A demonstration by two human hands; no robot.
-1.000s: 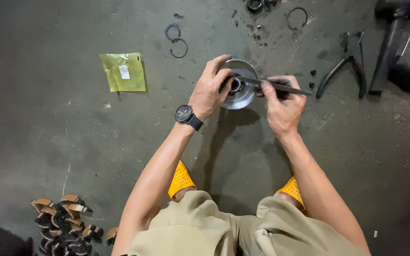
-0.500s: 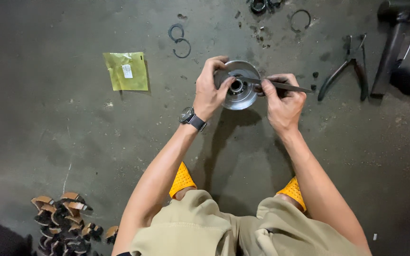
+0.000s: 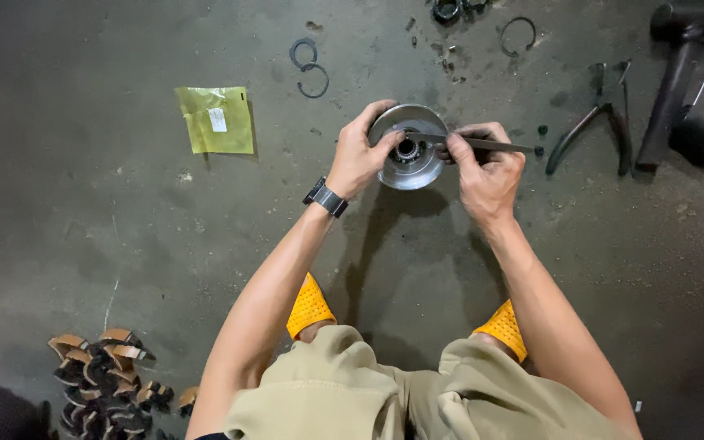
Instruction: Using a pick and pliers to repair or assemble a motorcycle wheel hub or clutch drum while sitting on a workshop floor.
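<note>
Steel is what I am mostly watching: a shiny round metal disc [image 3: 409, 155] with a dark hub at its middle, which I am holding just above the concrete floor [image 3: 83, 204], out in front of my knees. My left hand [image 3: 358, 155] is wrapping the disc's left rim, fingers curling over the top edge and thumb pressing the face, so it is closed firmly on the part. My right hand [image 3: 486, 167] is pinching a thin dark metal tool [image 3: 470, 144], fingers closed around its shaft, and the tip is lying across the disc's face toward the hub.

I am judging the main risk to be a slip. The tool is sitting at a shallow angle on polished metal, and if it skates off the hub it is heading straight for my left thumb, which is resting just beside the tip. The disc is being held by one hand only, with nothing bracing it from below, so a hard push could twist it out of my grip and drop it onto the floor.

Loose things are lying around too: dark wire rings [image 3: 310, 67] beyond the disc, black pliers [image 3: 592, 122] to the right, a yellow-green plastic bag [image 3: 215, 120] to the left, and a pile of brown curved parts [image 3: 103, 379] near my left leg. Any small piece popping off the hub could easily get lost among that scatter on the dark floor.
</note>
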